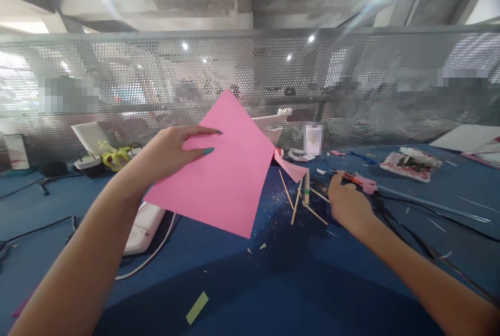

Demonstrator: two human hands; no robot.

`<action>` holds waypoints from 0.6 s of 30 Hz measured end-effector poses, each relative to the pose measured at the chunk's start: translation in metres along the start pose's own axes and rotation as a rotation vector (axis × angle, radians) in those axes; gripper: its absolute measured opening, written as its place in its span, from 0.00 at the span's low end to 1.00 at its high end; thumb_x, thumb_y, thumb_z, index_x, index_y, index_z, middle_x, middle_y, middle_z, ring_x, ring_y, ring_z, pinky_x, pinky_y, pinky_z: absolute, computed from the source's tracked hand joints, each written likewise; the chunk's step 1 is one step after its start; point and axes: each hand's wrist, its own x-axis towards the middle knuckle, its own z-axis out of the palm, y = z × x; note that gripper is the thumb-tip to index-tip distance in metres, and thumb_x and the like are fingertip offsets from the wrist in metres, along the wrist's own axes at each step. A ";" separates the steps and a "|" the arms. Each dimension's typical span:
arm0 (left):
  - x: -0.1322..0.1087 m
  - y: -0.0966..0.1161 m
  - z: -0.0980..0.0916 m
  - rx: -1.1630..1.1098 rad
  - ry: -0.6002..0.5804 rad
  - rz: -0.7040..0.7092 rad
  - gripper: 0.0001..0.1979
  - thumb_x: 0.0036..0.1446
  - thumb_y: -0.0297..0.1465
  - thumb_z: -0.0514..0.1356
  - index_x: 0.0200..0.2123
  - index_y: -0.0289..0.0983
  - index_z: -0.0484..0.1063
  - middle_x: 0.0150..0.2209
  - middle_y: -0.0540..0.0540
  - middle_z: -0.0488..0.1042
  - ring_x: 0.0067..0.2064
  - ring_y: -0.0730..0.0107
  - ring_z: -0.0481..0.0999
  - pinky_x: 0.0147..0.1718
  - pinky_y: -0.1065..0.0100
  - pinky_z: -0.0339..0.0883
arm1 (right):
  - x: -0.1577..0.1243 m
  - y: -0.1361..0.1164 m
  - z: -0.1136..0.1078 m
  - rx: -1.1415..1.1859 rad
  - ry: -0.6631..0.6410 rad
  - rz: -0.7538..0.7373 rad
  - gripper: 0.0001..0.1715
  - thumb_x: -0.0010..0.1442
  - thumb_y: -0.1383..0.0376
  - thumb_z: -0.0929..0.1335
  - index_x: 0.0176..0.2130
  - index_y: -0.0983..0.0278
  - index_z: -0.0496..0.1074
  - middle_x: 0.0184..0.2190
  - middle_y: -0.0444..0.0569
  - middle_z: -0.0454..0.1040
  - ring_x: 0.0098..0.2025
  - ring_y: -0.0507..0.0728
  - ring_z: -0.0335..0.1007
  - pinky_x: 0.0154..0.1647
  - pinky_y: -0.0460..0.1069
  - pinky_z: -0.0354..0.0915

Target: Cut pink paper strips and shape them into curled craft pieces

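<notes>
My left hand (175, 151) holds up a square sheet of pink paper (230, 179), with two green-nailed fingertips showing against its face. The sheet is tilted, one corner pointing up. At the right, my right hand (347, 200) has its fingers curled at a pink and orange glue gun (363, 183), partly hidden by the hand. Just left of that hand, several thin wooden sticks (297, 203) stand and lean together on the blue table. A curled pink paper strip (292, 168) touches their top.
A white power strip (145, 229) with a white cable lies under my left forearm. Black cords (410, 232) run along the right. A plastic packet (410, 163) lies farther back, before a perforated metal screen (156, 75). A yellow-green paper scrap (197, 308) is near the front.
</notes>
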 end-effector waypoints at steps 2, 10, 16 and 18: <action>0.001 -0.004 -0.004 -0.046 -0.007 -0.042 0.21 0.47 0.32 0.64 0.47 0.46 0.77 0.37 0.50 0.79 0.37 0.61 0.77 0.33 0.70 0.69 | -0.005 -0.004 -0.007 -0.030 0.074 0.031 0.20 0.57 0.78 0.60 0.50 0.85 0.63 0.34 0.76 0.71 0.37 0.70 0.76 0.32 0.54 0.68; 0.017 -0.036 0.003 -0.471 -0.058 -0.158 0.23 0.47 0.34 0.64 0.49 0.46 0.75 0.48 0.47 0.76 0.27 0.72 0.75 0.20 0.74 0.65 | -0.001 0.009 -0.025 -0.061 0.135 0.081 0.15 0.57 0.76 0.60 0.43 0.83 0.67 0.34 0.72 0.71 0.41 0.70 0.74 0.35 0.52 0.65; 0.026 -0.048 0.047 -0.741 -0.066 -0.157 0.27 0.49 0.38 0.64 0.55 0.45 0.70 0.45 0.44 0.77 0.25 0.75 0.74 0.21 0.74 0.67 | 0.016 0.008 -0.006 0.102 0.170 0.057 0.16 0.57 0.69 0.65 0.42 0.80 0.64 0.37 0.72 0.71 0.41 0.68 0.73 0.38 0.53 0.64; 0.024 -0.043 0.067 -0.813 -0.034 -0.171 0.27 0.48 0.39 0.66 0.53 0.45 0.72 0.47 0.44 0.77 0.26 0.74 0.74 0.21 0.74 0.67 | 0.022 0.005 0.001 0.186 0.148 0.026 0.17 0.60 0.65 0.64 0.43 0.79 0.63 0.37 0.70 0.72 0.41 0.67 0.73 0.39 0.53 0.64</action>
